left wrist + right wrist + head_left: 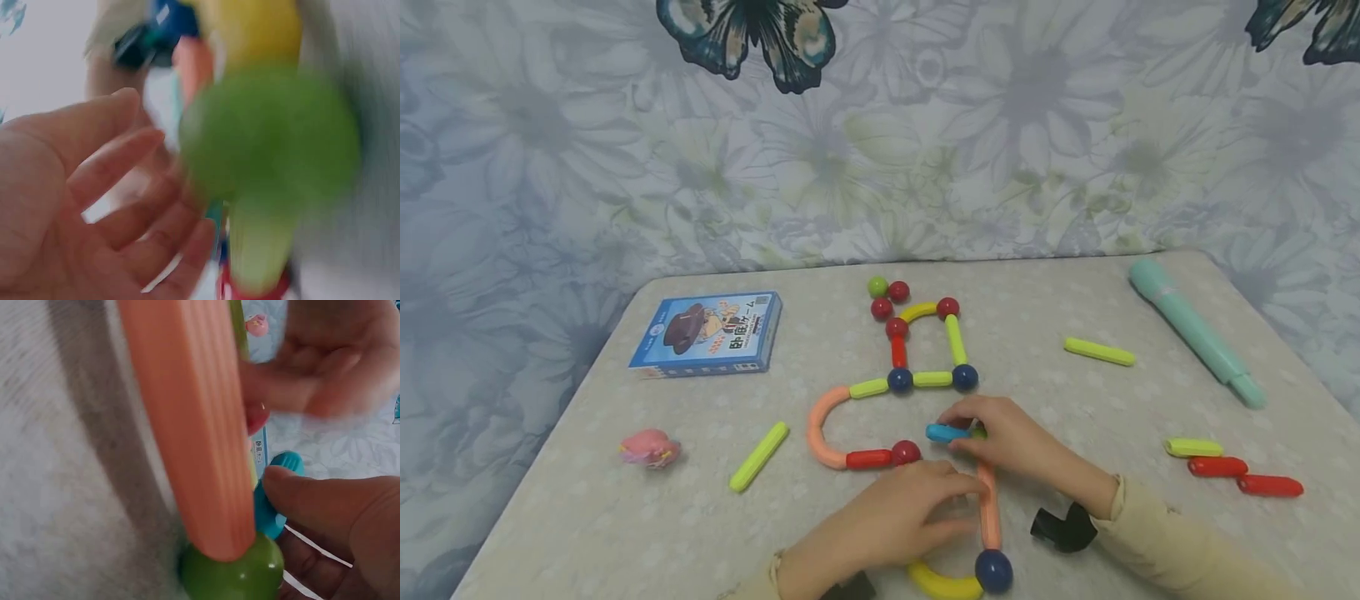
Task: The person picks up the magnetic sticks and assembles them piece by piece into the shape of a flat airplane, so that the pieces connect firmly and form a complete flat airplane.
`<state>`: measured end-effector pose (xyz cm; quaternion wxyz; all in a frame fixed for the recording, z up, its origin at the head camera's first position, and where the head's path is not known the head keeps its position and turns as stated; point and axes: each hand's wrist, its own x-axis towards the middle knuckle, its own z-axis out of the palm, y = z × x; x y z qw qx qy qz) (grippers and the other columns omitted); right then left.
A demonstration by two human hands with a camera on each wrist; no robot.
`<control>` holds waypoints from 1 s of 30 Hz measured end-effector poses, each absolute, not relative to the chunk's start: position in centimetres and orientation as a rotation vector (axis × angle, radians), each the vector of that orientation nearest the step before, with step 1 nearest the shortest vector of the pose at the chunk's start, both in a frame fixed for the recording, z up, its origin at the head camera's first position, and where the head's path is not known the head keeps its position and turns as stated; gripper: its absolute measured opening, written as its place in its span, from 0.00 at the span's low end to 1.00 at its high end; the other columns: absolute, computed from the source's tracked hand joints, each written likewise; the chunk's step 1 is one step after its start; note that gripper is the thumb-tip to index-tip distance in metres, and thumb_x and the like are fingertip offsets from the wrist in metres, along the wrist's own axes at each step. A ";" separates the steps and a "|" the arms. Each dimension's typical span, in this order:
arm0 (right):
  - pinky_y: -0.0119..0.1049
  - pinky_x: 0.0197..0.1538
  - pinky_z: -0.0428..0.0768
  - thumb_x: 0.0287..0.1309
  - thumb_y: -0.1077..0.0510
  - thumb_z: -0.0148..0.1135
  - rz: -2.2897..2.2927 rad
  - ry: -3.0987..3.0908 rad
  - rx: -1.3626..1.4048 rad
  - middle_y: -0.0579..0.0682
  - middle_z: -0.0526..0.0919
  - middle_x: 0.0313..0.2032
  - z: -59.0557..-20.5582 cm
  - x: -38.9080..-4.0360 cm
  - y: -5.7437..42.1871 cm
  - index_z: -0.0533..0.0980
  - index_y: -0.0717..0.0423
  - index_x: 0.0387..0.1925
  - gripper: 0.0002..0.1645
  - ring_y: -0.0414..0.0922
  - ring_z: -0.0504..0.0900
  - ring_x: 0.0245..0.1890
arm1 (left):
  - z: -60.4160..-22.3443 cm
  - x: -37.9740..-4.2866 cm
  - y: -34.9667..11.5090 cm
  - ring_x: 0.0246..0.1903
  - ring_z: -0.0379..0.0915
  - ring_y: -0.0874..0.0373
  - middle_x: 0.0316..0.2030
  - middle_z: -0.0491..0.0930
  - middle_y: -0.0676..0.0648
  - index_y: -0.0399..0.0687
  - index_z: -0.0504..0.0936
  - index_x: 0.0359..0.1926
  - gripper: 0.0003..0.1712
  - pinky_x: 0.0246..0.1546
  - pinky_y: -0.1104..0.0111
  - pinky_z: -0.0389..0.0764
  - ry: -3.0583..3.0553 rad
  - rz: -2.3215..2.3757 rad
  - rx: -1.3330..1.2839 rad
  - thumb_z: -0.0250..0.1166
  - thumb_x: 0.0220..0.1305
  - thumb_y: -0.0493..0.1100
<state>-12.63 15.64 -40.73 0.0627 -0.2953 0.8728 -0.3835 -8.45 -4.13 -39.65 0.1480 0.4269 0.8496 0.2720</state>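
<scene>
My right hand (1000, 429) pinches a short blue stick (946, 433) between thumb and fingers. In the right wrist view this blue stick (267, 515) meets a green ball (234, 575) at the end of a long orange stick (194, 425). A dark blue ball (994, 572) joins the orange stick's near end to a yellow curved piece (947, 583). My left hand (895, 508) hovers over the near part of the figure, fingers spread and holding nothing. Close to its palm in the left wrist view is a blurred green ball (269, 137). A red ball (906, 452) lies just beyond that hand.
Farther back, joined sticks and balls form a loop (932, 379). On the left are a blue card box (707, 333), a pink toy (651, 448) and a lime stick (760, 456). Rightward lie a mint tube (1195, 329), another lime stick (1099, 351) and red sticks (1270, 485).
</scene>
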 end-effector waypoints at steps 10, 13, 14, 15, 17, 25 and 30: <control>0.37 0.42 0.75 0.52 0.61 0.68 -1.057 2.648 -0.897 0.38 0.80 0.36 -41.1 -12.3 15.8 0.82 0.52 0.43 0.14 0.37 0.77 0.38 | -39.5 -11.1 -8.0 0.41 0.72 0.60 0.42 0.80 0.53 0.46 0.81 0.50 0.22 0.43 0.64 0.72 2.815 0.739 0.912 0.70 0.55 0.46; 0.36 0.41 0.75 0.52 0.61 0.68 -0.992 2.659 -0.912 0.39 0.80 0.36 -40.9 -12.2 15.6 0.82 0.53 0.42 0.13 0.37 0.77 0.38 | -39.8 -11.4 -8.0 0.35 0.73 0.64 0.37 0.81 0.54 0.45 0.83 0.47 0.19 0.37 0.67 0.72 2.785 0.748 0.912 0.69 0.56 0.46; 0.36 0.41 0.75 0.52 0.61 0.68 -0.973 2.661 -0.916 0.39 0.80 0.36 -40.9 -12.2 15.5 0.82 0.53 0.42 0.13 0.37 0.77 0.38 | -39.9 -11.5 -8.0 0.35 0.73 0.65 0.37 0.81 0.55 0.45 0.83 0.47 0.18 0.37 0.68 0.72 2.778 0.758 0.909 0.69 0.56 0.46; 0.36 0.41 0.75 0.51 0.61 0.68 -0.954 2.663 -0.919 0.39 0.80 0.35 -40.8 -12.1 15.5 0.82 0.54 0.42 0.13 0.37 0.77 0.38 | -39.9 -11.5 -8.0 0.34 0.73 0.66 0.36 0.81 0.55 0.44 0.83 0.47 0.17 0.36 0.68 0.73 2.773 0.772 0.907 0.69 0.56 0.46; 0.35 0.41 0.75 0.51 0.62 0.68 -0.932 2.663 -0.933 0.40 0.80 0.35 -40.8 -12.0 15.3 0.82 0.55 0.42 0.13 0.37 0.77 0.37 | -39.9 -11.5 -8.0 0.34 0.72 0.66 0.36 0.81 0.55 0.44 0.83 0.46 0.17 0.36 0.69 0.73 2.764 0.797 0.894 0.69 0.57 0.45; 0.34 0.40 0.74 0.51 0.63 0.68 -0.962 2.648 -0.963 0.40 0.79 0.35 -41.0 -11.9 15.1 0.82 0.56 0.42 0.13 0.37 0.76 0.37 | -40.0 -11.4 -8.1 0.34 0.72 0.65 0.36 0.80 0.56 0.45 0.83 0.47 0.17 0.36 0.69 0.73 2.740 0.854 0.863 0.69 0.57 0.45; 0.36 0.42 0.74 0.53 0.60 0.68 -0.990 2.636 -0.867 0.40 0.79 0.38 -41.2 -11.9 15.8 0.81 0.55 0.45 0.16 0.37 0.75 0.39 | -40.1 -11.5 -8.0 0.33 0.71 0.66 0.35 0.79 0.58 0.46 0.83 0.47 0.18 0.36 0.69 0.73 2.724 0.853 0.837 0.69 0.56 0.47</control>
